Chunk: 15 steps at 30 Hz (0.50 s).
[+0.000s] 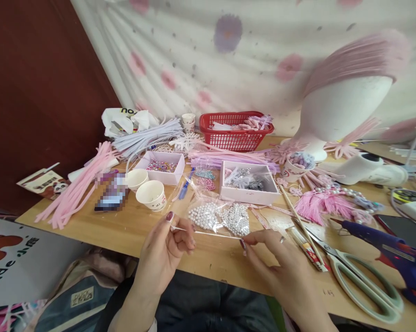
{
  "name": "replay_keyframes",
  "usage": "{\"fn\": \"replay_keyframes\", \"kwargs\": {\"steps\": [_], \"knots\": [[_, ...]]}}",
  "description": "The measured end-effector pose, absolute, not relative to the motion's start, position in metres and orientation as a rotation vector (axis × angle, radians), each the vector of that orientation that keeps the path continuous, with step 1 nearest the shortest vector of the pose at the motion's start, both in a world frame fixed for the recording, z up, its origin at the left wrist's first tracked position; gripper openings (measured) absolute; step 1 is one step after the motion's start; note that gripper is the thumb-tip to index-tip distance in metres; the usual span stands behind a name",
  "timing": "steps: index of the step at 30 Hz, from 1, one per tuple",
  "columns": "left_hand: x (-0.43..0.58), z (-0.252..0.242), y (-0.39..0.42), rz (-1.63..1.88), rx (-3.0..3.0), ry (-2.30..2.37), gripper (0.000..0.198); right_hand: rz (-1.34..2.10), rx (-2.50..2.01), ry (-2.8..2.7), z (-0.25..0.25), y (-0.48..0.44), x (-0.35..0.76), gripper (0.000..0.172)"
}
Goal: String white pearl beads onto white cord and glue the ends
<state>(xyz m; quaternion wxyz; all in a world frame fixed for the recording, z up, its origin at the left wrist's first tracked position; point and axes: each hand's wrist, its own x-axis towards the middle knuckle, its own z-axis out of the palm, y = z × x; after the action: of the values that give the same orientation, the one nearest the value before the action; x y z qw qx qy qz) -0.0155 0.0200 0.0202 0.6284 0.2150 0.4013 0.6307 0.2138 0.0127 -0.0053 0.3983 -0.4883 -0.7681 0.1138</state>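
Observation:
My left hand (166,251) and my right hand (280,267) hover over the near edge of the wooden table (131,230). Both pinch the ends of a thin clear strand (214,234) stretched level between them. Just behind the strand lie two clear bags of white pearl beads (219,217). A ring shows on my right hand.
Scissors (360,274) and a blue glue gun (390,251) lie at the right. Two paper cups (151,194), white bead trays (247,186), pink pipe cleaners (78,191) and a red basket (233,129) fill the table. A white foam head (342,108) stands at the back right.

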Motion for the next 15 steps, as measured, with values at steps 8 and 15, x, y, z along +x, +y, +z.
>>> {"fn": "replay_keyframes", "kwargs": {"steps": [8,15], "knots": [[-0.020,0.018,0.028,1.622,0.283,0.713,0.028,0.262,-1.339,-1.943,-0.006,0.017,0.228,0.011],[-0.005,-0.006,0.031,1.598,0.432,0.808,0.030,0.176,-1.474,-1.878,-0.010,0.025,0.232,0.014]]}}
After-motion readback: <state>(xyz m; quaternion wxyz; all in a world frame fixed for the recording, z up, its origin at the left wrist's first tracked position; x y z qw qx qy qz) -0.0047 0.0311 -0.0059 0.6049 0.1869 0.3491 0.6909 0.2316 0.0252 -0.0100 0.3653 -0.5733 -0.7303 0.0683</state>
